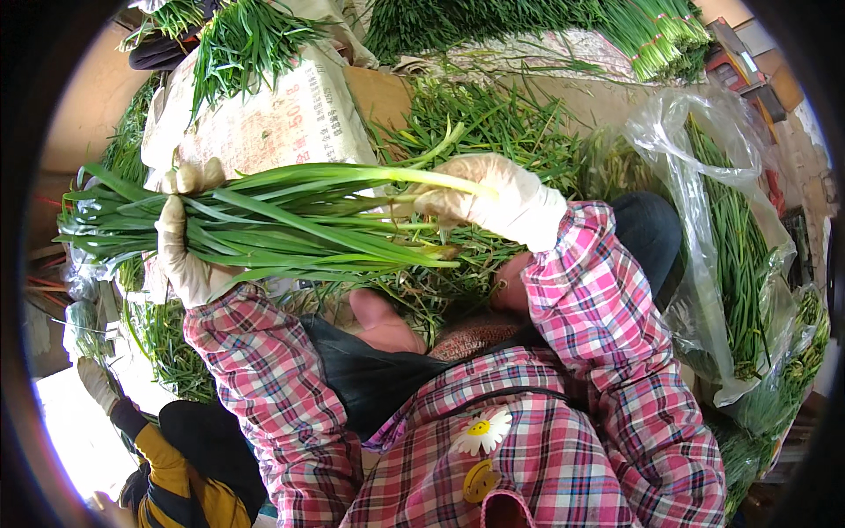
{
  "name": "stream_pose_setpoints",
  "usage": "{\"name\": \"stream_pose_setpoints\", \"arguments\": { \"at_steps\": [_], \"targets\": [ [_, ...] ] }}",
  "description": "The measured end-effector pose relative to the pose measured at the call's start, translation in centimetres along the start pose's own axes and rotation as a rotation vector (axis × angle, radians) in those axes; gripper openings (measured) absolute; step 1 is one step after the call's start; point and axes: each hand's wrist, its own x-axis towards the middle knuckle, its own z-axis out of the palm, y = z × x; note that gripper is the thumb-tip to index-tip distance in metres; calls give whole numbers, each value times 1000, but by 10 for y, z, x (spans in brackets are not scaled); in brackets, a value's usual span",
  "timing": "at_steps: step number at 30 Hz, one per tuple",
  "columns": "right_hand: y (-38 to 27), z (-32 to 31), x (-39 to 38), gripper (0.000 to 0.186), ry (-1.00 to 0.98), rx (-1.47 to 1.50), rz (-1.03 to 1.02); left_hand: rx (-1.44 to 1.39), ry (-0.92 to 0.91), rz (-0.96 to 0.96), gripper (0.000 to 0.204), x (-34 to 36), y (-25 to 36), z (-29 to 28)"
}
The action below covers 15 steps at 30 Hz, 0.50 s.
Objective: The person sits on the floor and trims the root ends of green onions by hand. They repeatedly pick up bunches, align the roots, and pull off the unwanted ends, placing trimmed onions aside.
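Note:
A loose bunch of garlic chives [308, 216] lies level across the space in front of my chest, its green leaf tips to the left and paler stem ends to the right. My left hand [183, 233], in a pale, soiled glove, wraps round the leafy part, thumb in front. At the stem end, my right hand [493, 195], also gloved, has its fingers closed on a few pale stalks. One thick whitish stem runs over those fingers. Several stalk ends stick out below the right hand, free of it. Its fingertips are partly hidden.
Loose chive leaves [493, 119] heap on the floor ahead. A white printed sack [255, 132] bears more chives at the left. Clear plastic bags [700, 229] of chives stand at right; tied bundles [656, 44] lie behind. Another person [189, 480] sits at lower left.

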Motion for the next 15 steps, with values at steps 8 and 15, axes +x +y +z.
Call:
{"name": "stream_pose_setpoints", "arguments": {
  "at_steps": [8,15],
  "targets": [
    [-18,-39,-29,25,64,-203,-27,32,0,15,21,4,9,-6],
    [-33,-24,-46,25,233,-228,-119,86,116,100,23,5,10,-6]
  ]
}}
